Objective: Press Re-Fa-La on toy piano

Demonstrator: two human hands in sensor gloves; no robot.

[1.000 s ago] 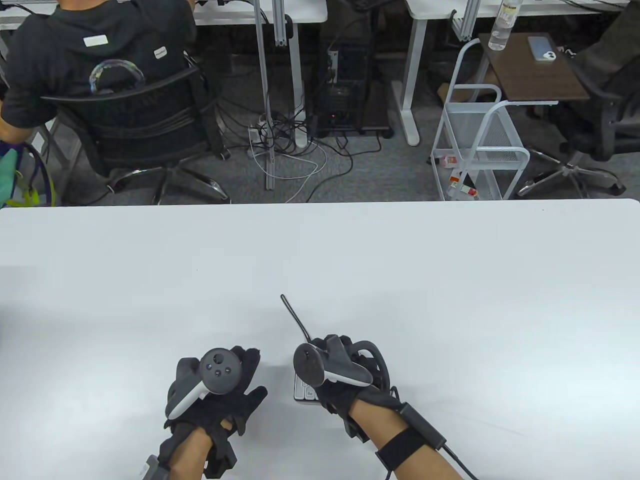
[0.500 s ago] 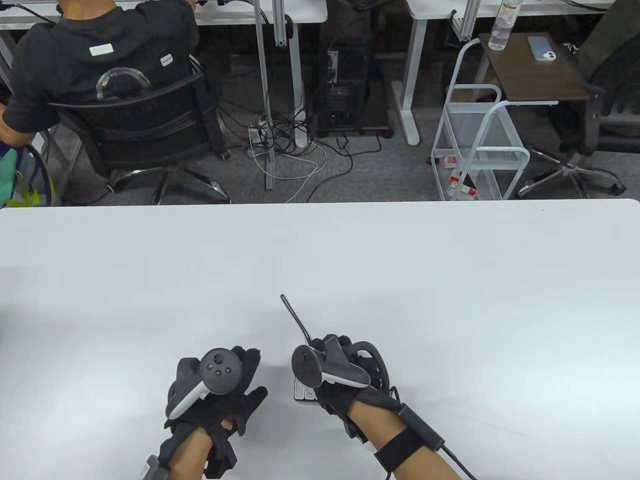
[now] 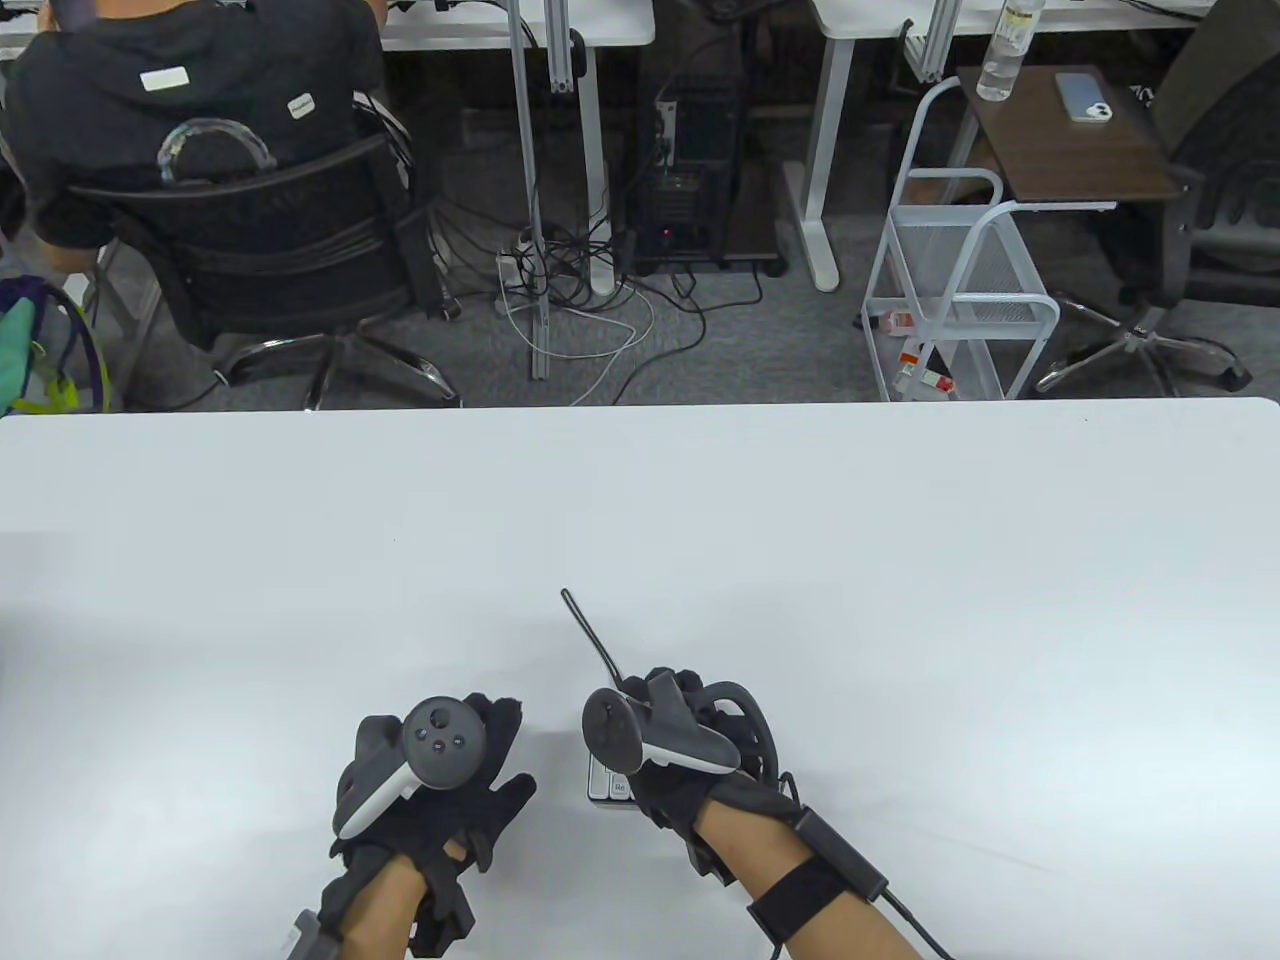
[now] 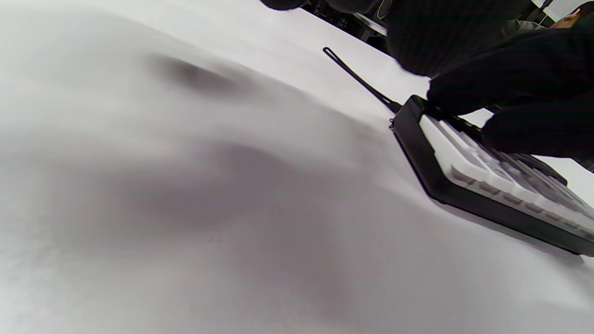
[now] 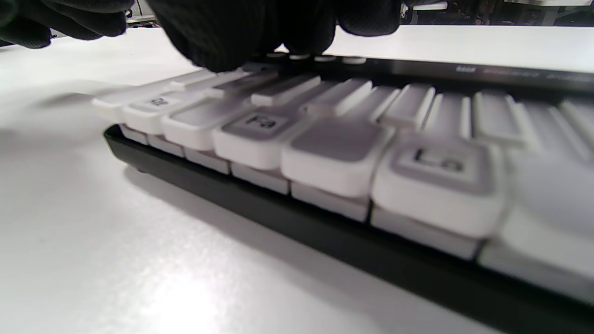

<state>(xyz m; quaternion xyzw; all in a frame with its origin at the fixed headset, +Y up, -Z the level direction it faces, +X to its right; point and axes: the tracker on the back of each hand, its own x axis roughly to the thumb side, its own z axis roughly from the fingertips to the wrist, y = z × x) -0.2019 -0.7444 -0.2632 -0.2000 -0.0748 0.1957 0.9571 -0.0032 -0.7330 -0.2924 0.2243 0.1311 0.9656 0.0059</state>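
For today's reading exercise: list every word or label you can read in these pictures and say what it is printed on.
"Re": white key at the toy piano's left end.
"Fa": key, right wrist view.
"La": key, further right.
Too blurred to read: print on the piano's black top strip, chair tags, bottle label.

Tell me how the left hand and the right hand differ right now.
The left hand rests on bare table, beside the toy piano; the right hand hangs over its keys, covering most of it. Whether a right fingertip presses a key is unclear. Both wear black gloves with trackers.
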